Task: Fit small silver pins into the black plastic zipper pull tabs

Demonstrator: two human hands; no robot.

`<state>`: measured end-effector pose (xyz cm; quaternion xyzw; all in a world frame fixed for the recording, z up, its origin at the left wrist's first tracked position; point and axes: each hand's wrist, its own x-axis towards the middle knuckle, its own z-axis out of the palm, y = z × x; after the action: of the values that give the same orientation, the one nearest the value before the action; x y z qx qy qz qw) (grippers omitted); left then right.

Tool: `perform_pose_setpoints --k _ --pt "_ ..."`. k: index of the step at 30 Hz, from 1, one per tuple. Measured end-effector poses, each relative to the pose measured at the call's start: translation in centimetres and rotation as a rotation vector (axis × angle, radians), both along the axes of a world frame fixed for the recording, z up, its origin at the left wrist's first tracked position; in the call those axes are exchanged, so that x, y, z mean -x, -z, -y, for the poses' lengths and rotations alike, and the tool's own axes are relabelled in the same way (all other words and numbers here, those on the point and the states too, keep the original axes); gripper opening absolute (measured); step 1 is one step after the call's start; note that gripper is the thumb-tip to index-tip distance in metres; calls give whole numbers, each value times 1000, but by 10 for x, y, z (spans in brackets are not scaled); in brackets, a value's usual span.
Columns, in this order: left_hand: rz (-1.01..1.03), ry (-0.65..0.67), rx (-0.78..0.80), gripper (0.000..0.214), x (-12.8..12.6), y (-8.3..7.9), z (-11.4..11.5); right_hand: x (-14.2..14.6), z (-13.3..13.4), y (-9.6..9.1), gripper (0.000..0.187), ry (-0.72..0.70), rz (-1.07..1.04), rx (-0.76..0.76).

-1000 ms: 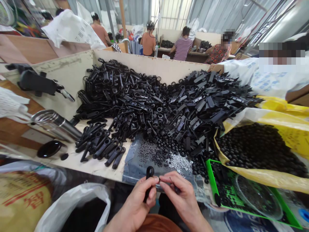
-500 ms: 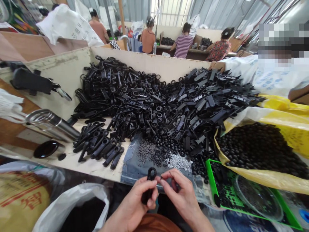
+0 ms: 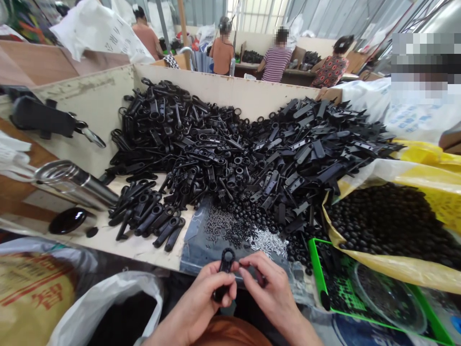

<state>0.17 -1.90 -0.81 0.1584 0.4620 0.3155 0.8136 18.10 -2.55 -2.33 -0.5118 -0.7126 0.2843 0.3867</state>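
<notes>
My left hand [image 3: 207, 298] is closed around a black plastic handle piece [image 3: 224, 270] with a ring at its top, held upright at the bench's front edge. My right hand [image 3: 268, 288] is pinched right beside the ring, thumb and forefinger pressed on something small and dark that I cannot make out. Just beyond the hands lies a grey sheet [image 3: 196, 245] with small black and silver screws [image 3: 268, 241]. A row of assembled black handles [image 3: 151, 216] lies to the left of it.
A big heap of black plastic parts [image 3: 237, 149] fills the walled wooden bench [image 3: 230, 96]. A yellow bag of black round pieces [image 3: 389, 226] and a green tray [image 3: 360, 298] sit right. A steel flask [image 3: 72, 185] lies left; sacks below. People work at far tables.
The handle piece has tilted slightly so its ring faces me more, and both hands have stayed close together at the front edge. The view has shifted a little.
</notes>
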Motion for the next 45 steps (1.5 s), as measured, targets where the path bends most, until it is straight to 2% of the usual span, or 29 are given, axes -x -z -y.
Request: perform_pose_setpoints --k 6,8,12,15,18,25,28,32,37,45 --pt "77 101 -103 32 3 -9 1 -2 -3 -1 9 -13 -25 -18" --pt "46 84 -89 50 4 -7 2 -1 -5 -3 10 -32 -19 -61" --pt "-58 53 -21 106 4 -2 6 3 -10 -4 11 -95 7 -141" --pt "-97 71 -40 119 3 -2 7 5 -13 -3 12 -119 27 -143" --pt "-145 95 -96 107 1 -2 7 5 -14 -3 11 -110 25 -121" --pt "-304 209 -285 42 0 4 3 8 -11 -7 15 -62 -22 -18" --pt "-378 262 -354 27 2 8 3 10 -7 -7 20 -35 -11 18" --pt "-430 294 -392 23 4 12 5 12 -5 -7 22 -40 -2 9" --pt "-409 285 -431 23 7 13 3 10 -3 -12 20 -120 89 24" --pt "-418 190 -505 26 12 28 -1 7 -7 -15 28 -273 274 71"
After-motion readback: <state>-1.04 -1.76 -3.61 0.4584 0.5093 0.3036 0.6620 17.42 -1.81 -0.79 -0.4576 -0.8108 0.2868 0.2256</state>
